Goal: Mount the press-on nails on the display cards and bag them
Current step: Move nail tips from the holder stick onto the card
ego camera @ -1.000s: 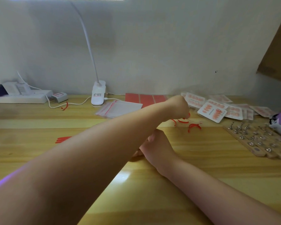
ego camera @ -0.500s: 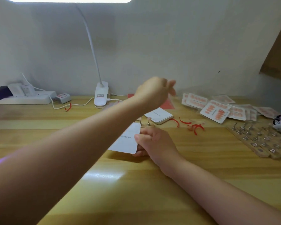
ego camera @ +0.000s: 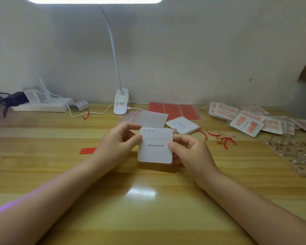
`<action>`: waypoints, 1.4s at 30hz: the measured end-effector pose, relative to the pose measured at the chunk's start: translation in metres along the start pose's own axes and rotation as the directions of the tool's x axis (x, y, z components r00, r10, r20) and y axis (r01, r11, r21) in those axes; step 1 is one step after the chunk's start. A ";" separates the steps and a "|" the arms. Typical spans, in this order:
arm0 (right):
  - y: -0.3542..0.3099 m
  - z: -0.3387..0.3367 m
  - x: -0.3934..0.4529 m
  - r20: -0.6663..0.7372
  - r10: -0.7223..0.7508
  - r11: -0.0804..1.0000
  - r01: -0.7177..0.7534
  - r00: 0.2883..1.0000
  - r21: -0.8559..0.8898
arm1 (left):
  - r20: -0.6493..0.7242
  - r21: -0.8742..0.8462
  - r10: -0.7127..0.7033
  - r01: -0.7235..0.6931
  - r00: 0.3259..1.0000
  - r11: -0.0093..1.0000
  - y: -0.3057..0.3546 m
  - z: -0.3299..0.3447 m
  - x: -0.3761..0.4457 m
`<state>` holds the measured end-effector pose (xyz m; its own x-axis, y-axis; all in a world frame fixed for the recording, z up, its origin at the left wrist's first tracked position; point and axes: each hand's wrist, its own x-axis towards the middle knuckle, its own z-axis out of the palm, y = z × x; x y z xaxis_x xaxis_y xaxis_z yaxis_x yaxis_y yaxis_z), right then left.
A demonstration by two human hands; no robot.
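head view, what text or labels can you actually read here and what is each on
"Handmade Nail": on the white display card held by both hands.
Small print along that card's top edge: too blurred.
Print on the card stack: too small.
Label on the lamp clip: blurred.
Red-bordered label on the small adapter: unreadable.

White display card (ego camera: 155, 151), rounded corners, printed "Handmade Nail", held upright above surface, bare of nails. Stack of blank cards (ego camera: 182, 125) behind it. Clear zip bags (ego camera: 148, 118) beside stack. Bagged finished cards (ego camera: 245, 122) far right.
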<state>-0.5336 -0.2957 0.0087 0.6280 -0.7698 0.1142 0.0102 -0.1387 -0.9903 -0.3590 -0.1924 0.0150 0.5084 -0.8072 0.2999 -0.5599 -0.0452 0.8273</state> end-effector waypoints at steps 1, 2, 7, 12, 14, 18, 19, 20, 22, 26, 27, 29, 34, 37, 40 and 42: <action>0.000 -0.002 0.000 0.002 0.002 1.000 -0.002 1.000 -0.025 | 0.019 0.002 -0.002 0.002 1.000 1.000 -0.001 0.004 0.000; 0.000 -0.004 0.001 -0.002 0.006 0.998 -0.006 1.000 -0.068 | 0.035 0.006 -0.006 0.006 0.999 1.000 -0.002 0.007 0.000; 0.004 -0.015 0.008 -0.095 -0.097 0.887 0.043 0.991 -0.459 | 0.056 0.135 -0.007 -0.001 0.998 0.991 -0.008 0.014 0.000; 0.010 -0.021 0.013 -0.099 -0.214 0.546 0.034 0.972 -0.837 | 0.064 0.417 0.064 -0.085 0.996 0.905 -0.008 0.014 -0.003; 0.011 -0.020 0.015 -0.116 -0.140 0.506 -0.030 0.983 -0.862 | 0.081 0.496 0.120 -0.145 0.989 0.856 -0.007 0.015 -0.004; 0.013 -0.018 0.016 -0.110 -0.120 0.503 -0.035 0.987 -0.863 | 0.063 0.556 0.183 -0.187 0.981 0.810 -0.007 0.015 -0.003; 0.013 -0.018 0.016 -0.103 -0.112 0.508 -0.032 0.988 -0.861 | 0.049 0.563 0.188 -0.182 0.981 0.806 -0.008 0.015 -0.003; 0.013 -0.018 0.016 -0.096 -0.096 0.514 -0.033 0.991 -0.857 | 0.032 0.569 0.195 -0.178 0.980 0.803 -0.008 0.016 -0.002; 0.014 -0.018 0.016 -0.077 -0.069 0.528 -0.029 0.995 -0.848 | -0.025 0.567 0.194 -0.146 0.981 0.810 -0.010 0.017 -0.001; 0.016 -0.018 0.017 -0.019 -0.063 0.570 0.021 0.998 -0.821 | -0.004 0.576 0.090 -0.071 0.996 0.814 -0.017 0.019 0.004; 0.016 -0.019 0.017 -0.004 -0.065 0.580 0.034 0.998 -0.814 | 0.040 0.596 0.064 -0.075 0.997 0.799 -0.019 0.020 0.005; 0.017 -0.019 0.018 0.019 -0.070 0.608 0.058 0.997 -0.792 | 0.106 0.613 0.039 -0.097 0.994 0.784 -0.022 0.020 0.007; 0.017 -0.023 0.020 -0.096 -0.133 0.741 0.034 0.986 -0.671 | -0.010 0.516 0.150 -0.124 0.989 0.848 -0.023 0.019 0.008; 0.017 -0.024 0.021 -0.125 -0.160 0.729 0.032 0.979 -0.684 | -0.014 0.553 0.185 -0.147 0.983 0.820 -0.023 0.019 0.007; 0.017 -0.024 0.022 -0.089 -0.201 0.672 0.072 0.975 -0.738 | 0.013 0.554 0.185 -0.161 0.983 0.817 -0.022 0.020 0.007; 0.017 -0.024 0.022 -0.042 -0.236 0.628 0.119 0.971 -0.769 | 0.021 0.556 0.183 -0.164 0.983 0.815 -0.022 0.020 0.007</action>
<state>-0.5380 -0.3301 -0.0033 0.5743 -0.7408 0.3484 -0.5174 -0.6582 -0.5468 -0.3558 -0.2090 -0.0101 0.3833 -0.8138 0.4367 -0.9032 -0.2316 0.3613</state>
